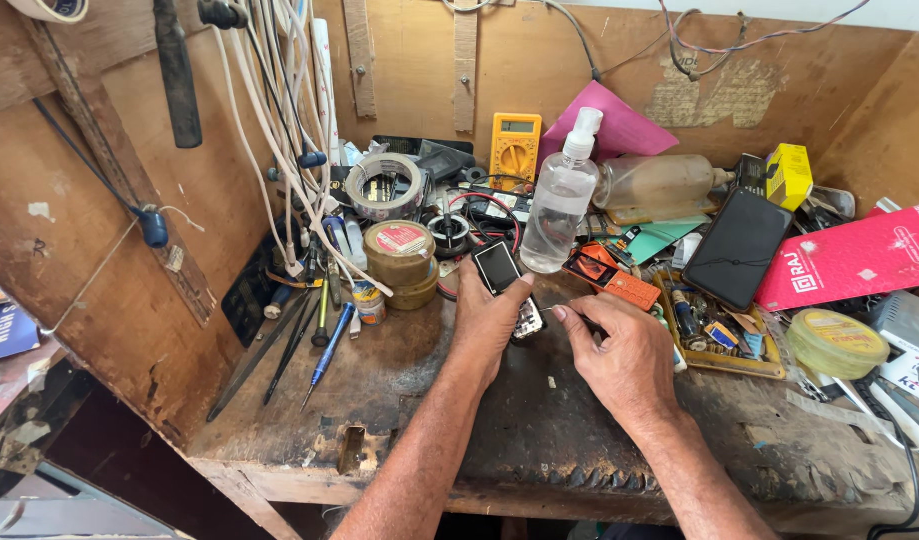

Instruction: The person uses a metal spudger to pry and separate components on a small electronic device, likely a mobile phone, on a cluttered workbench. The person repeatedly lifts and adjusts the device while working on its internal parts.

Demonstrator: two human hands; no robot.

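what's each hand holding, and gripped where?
Left hand grips the small phone around its lower body. Right hand pinches a thin tool at its end.

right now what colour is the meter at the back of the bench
Yellow-orange meter, clearest in the head view.

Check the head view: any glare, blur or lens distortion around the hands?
Head view: even daylight, soft shadows under the left hand and right hand; both sharp, as is the small phone they work on. Mild glare on the clear spray bottle. Wide-angle bowing bends the bench edge and side walls.
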